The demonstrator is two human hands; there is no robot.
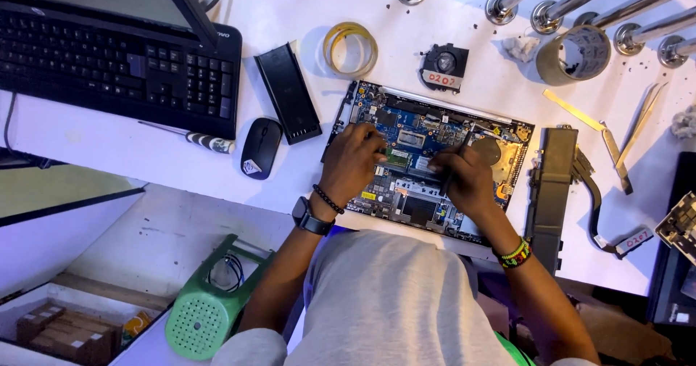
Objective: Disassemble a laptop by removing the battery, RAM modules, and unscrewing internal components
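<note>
An opened laptop base (507, 164) lies on the white table with its blue circuit board (417, 123) exposed. My left hand (351, 164), with a black watch and a bead bracelet at the wrist, presses down on the board's left middle, fingertips by a small green module (398, 156). My right hand (470, 183), with a coloured bead bracelet, is closed around a thin dark tool (448, 180) whose tip points down onto the board's lower middle. The hands hide what lies under them.
A black laptop keyboard (109, 61) sits top left, with a striped-handle screwdriver (210, 143), a black mouse (260, 147) and a long black bar (288, 92) beside it. A yellow tape ring (350, 48), a small fan (444, 65), a grey tape roll (573, 54), tweezers (641, 123) and a dark heat-pipe part (551, 185) surround the base. A green plastic object (206, 315) stands below left.
</note>
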